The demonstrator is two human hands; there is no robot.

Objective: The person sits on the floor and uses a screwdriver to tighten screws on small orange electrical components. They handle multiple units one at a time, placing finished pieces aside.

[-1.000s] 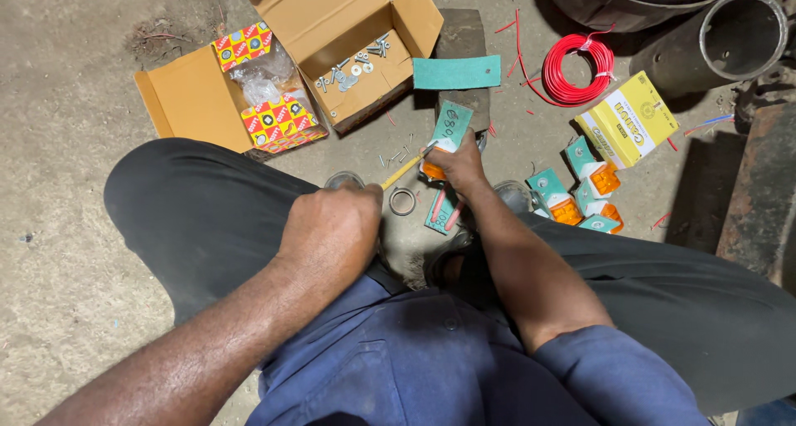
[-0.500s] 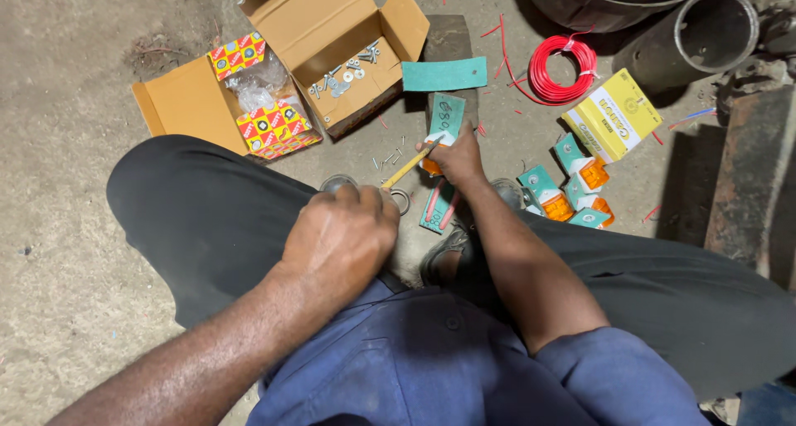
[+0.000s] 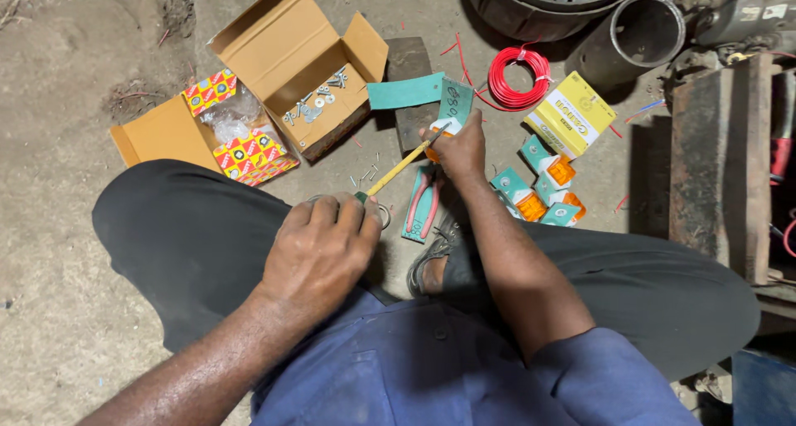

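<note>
Since the earlier frames our left hand has slid down to the near end of the screwdriver, and the shaft now lies in plain view, slanting up toward our right hand. Left grip: clenched around the handle, of which only a green tip shows past the knuckles. Right grip: pinched on a small orange lamp with a teal box held behind it, just above the floor. Screwdriver tip meets the lamp at the right fingers; we judge the tool is now seated and being turned, though we cannot see a screw. Pliers lie on the floor just under the shaft. More teal-and-orange lamps lie right of our wrist. An open carton with loose screws lies beyond.
</note>
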